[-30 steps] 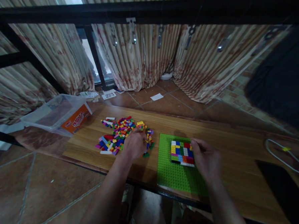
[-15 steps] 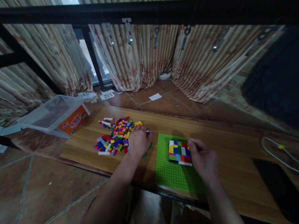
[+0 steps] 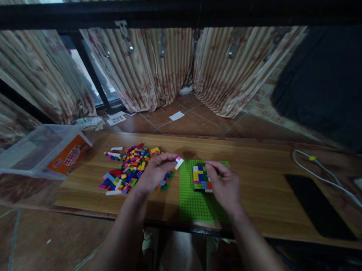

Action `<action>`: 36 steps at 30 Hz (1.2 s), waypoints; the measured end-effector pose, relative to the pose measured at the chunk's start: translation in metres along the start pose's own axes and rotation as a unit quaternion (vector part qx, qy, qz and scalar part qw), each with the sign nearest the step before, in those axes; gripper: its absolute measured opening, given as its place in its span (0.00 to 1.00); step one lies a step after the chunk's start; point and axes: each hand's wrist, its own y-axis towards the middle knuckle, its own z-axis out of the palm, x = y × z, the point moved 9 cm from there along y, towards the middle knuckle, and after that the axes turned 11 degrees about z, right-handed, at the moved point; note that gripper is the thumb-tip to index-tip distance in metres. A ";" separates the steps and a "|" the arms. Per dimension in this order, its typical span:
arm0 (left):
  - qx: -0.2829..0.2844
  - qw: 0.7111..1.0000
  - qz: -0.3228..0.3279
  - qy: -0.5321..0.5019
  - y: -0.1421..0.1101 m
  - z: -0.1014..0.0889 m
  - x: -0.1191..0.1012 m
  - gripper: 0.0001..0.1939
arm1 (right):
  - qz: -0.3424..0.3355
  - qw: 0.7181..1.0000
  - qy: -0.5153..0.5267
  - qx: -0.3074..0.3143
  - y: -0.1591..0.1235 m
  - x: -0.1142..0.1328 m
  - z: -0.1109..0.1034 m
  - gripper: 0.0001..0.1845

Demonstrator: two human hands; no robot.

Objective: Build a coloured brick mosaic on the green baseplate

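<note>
Between the thumb and fingers of my left hand (image 3: 154,172) is a white toy brick (image 3: 179,163), with a bit of pink showing beside it. That hand is raised at the right side of a pile of loose colourful toy bricks (image 3: 127,167). My right hand (image 3: 225,184) is closed over a patchwork of joined bricks (image 3: 199,179) on a green baseplate (image 3: 192,207). It covers the patchwork's right part, and whatever its fingertips pinch is hidden.
A clear plastic box (image 3: 31,152) with an orange label stands left of the pile. A black flat slab (image 3: 317,205) and a white cable (image 3: 321,179) lie at the right on the wooden table (image 3: 263,188). Patterned curtains (image 3: 136,68) hang behind.
My left hand has lifted out of the pile with the white brick. My right hand has shifted over the patchwork's top right part. The whole view has turned a little.
</note>
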 end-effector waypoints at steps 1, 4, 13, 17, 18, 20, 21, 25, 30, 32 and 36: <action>0.014 1.000 0.003 -0.016 -0.001 0.008 -0.002 0.13 | 0.004 1.000 0.023 0.021 -0.003 0.002 0.007 0.14; 0.063 0.997 0.020 -0.041 -0.004 0.030 -0.007 0.12 | 0.008 0.993 0.086 0.076 -0.011 0.009 0.024 0.12; 0.084 0.994 0.048 -0.053 -0.009 0.053 -0.006 0.15 | 0.067 0.974 0.194 0.096 -0.012 0.003 0.030 0.10; 0.078 0.994 0.064 -0.044 -0.009 0.053 -0.004 0.14 | 0.104 0.968 0.200 0.109 -0.013 0.000 0.032 0.13; 0.077 0.994 0.071 -0.040 -0.009 0.052 -0.005 0.14 | 0.108 0.968 0.198 0.111 -0.013 0.001 0.032 0.13; 0.076 0.993 0.082 -0.032 -0.009 0.052 -0.008 0.14 | 0.115 0.966 0.204 0.110 -0.014 0.002 0.032 0.13; 0.077 0.993 0.086 -0.028 -0.010 0.052 -0.009 0.14 | 0.117 0.964 0.212 0.109 -0.015 0.002 0.032 0.13; 0.074 0.993 0.092 -0.019 -0.012 0.054 -0.016 0.12 | 0.122 0.954 0.255 0.099 -0.018 0.001 0.034 0.12; 0.063 0.993 0.094 -0.016 -0.012 0.054 -0.017 0.13 | 0.117 0.947 0.287 0.082 -0.020 -0.003 0.038 0.11; 0.054 0.992 0.112 0.011 -0.013 0.053 -0.018 0.14 | 0.116 0.951 0.276 0.076 -0.019 -0.003 0.037 0.11; 0.031 0.975 0.177 0.132 -0.015 0.048 -0.028 0.17 | 0.104 0.965 0.224 0.087 -0.017 0.002 0.037 0.11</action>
